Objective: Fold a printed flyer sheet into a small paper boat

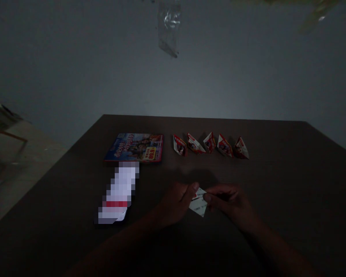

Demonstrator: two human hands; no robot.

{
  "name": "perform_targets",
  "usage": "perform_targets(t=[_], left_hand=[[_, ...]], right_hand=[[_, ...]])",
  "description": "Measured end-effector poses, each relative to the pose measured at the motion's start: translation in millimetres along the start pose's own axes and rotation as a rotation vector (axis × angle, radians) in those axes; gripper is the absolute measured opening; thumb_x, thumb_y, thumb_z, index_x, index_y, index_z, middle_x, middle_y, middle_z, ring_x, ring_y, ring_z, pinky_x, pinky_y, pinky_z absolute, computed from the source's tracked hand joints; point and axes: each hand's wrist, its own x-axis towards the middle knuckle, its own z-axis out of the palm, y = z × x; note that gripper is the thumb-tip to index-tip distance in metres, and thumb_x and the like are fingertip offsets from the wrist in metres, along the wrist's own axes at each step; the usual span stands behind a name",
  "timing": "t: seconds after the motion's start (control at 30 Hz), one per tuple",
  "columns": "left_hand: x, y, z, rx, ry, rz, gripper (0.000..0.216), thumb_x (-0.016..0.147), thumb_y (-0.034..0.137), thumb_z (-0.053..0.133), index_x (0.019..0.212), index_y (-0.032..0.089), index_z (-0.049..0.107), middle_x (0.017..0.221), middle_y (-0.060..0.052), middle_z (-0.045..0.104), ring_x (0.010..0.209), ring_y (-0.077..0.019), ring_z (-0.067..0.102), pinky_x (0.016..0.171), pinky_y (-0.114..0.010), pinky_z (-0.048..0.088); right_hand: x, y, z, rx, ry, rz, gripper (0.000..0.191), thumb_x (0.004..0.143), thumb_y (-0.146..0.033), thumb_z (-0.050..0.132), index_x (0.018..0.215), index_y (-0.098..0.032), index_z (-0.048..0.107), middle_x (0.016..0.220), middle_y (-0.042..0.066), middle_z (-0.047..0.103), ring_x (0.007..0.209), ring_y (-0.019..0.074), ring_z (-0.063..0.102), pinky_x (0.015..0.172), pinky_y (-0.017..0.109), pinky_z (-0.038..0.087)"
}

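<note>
Both hands meet over the near part of the dark table, on a small folded piece of white printed paper (200, 207) with a bit of red on it. My left hand (177, 200) grips its left side, thumb on top. My right hand (227, 200) pinches the right corner between thumb and fingers. Beyond the hands stands a row of several folded paper boats (210, 142), red and white with printed pictures. The light is dim, so the finer folds of the held paper are hard to make out.
A phone (119, 196) with a lit, blurred-out screen lies left of my hands. Behind it is a flat blue and pink printed packet (134, 148). The table (276, 169) reaches a grey wall (233, 77), where a clear plastic pouch (169, 29) hangs.
</note>
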Motion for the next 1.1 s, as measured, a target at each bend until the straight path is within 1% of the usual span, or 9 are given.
perform_targets(t=[0.13,0.27,0.37,0.47,0.6,0.77,0.9,1.0,1.1], left_hand=[[0.5,-1.5,1.1,-0.062,-0.011,-0.033,0.057,0.091,0.057,0.026,0.054,0.017,0.043,0.049,0.005,0.035,0.046,-0.0083,0.033,0.047,-0.023,0.024],[0.1,-3.6,-0.2,-0.12,-0.028,-0.032,0.052,0.09,0.055,0.033,0.059,0.016,0.046,0.054,0.005,0.036,0.05,-0.0083,0.034,0.048,-0.022,0.025],[-0.6,-1.6,-2.1,-0.091,-0.059,0.008,0.045,0.088,0.052,0.04,0.063,0.016,0.047,0.056,0.006,0.036,0.052,-0.0081,0.035,0.047,-0.021,0.025],[-1.0,0.9,-2.3,-0.037,-0.093,0.019,0.044,0.089,0.05,0.038,0.062,0.016,0.046,0.055,0.006,0.036,0.05,-0.0079,0.035,0.047,-0.021,0.024],[-1.1,2.0,0.5,-0.003,-0.043,0.044,0.043,0.091,0.047,0.037,0.063,0.016,0.047,0.056,0.005,0.04,0.052,-0.0086,0.038,0.049,-0.021,0.026],[-1.1,2.4,2.2,-0.047,0.005,0.018,0.047,0.092,0.051,0.033,0.063,0.016,0.048,0.056,0.005,0.04,0.052,-0.0088,0.038,0.049,-0.021,0.026],[-0.1,3.7,1.8,0.061,0.074,0.069,0.048,0.093,0.046,0.03,0.058,0.017,0.044,0.053,0.005,0.039,0.049,-0.0084,0.037,0.05,-0.022,0.026],[0.5,4.3,2.6,0.094,0.096,0.072,0.047,0.093,0.044,0.031,0.058,0.017,0.044,0.052,0.005,0.04,0.048,-0.0084,0.038,0.049,-0.023,0.026],[0.6,3.6,2.6,0.032,0.094,0.04,0.05,0.093,0.049,0.03,0.057,0.017,0.044,0.051,0.005,0.038,0.047,-0.0085,0.037,0.047,-0.022,0.025]], right_hand=[[-0.4,2.0,0.9,-0.068,0.04,-0.038,0.016,0.073,-0.033,0.071,0.077,-0.018,0.076,0.059,0.003,0.069,0.052,0.0117,0.057,0.05,0.022,0.045],[1.5,2.4,-0.6,-0.037,0.002,-0.028,0.018,0.073,-0.035,0.071,0.075,-0.018,0.075,0.058,0.002,0.067,0.05,0.0104,0.054,0.049,0.022,0.043],[2.7,2.4,-1.8,0.001,-0.034,0.011,0.02,0.072,-0.036,0.071,0.073,-0.017,0.075,0.059,0.002,0.067,0.048,0.0095,0.053,0.047,0.021,0.042],[2.7,3.1,-1.0,-0.011,-0.041,0.01,0.02,0.072,-0.036,0.071,0.072,-0.016,0.074,0.057,0.002,0.066,0.047,0.0094,0.052,0.046,0.021,0.041],[1.4,1.5,1.2,-0.059,0.001,-0.046,0.015,0.073,-0.032,0.07,0.074,-0.018,0.075,0.061,0.002,0.068,0.051,0.0103,0.054,0.049,0.021,0.042],[0.6,-2.3,0.3,-0.064,0.033,-0.042,0.015,0.074,-0.033,0.07,0.077,-0.019,0.076,0.061,0.003,0.069,0.052,0.0115,0.055,0.049,0.022,0.043],[0.6,-0.8,0.8,-0.097,0.038,-0.086,0.014,0.074,-0.032,0.07,0.078,-0.02,0.076,0.06,0.002,0.069,0.051,0.0115,0.055,0.049,0.022,0.044],[-0.7,-0.9,2.8,-0.15,0.067,-0.146,0.012,0.074,-0.03,0.07,0.079,-0.021,0.076,0.066,0.003,0.071,0.057,0.0142,0.06,0.054,0.024,0.046],[-2.2,-2.8,3.3,-0.128,0.08,-0.109,0.015,0.075,-0.033,0.069,0.081,-0.021,0.076,0.069,0.004,0.072,0.06,0.0155,0.062,0.055,0.025,0.048]])
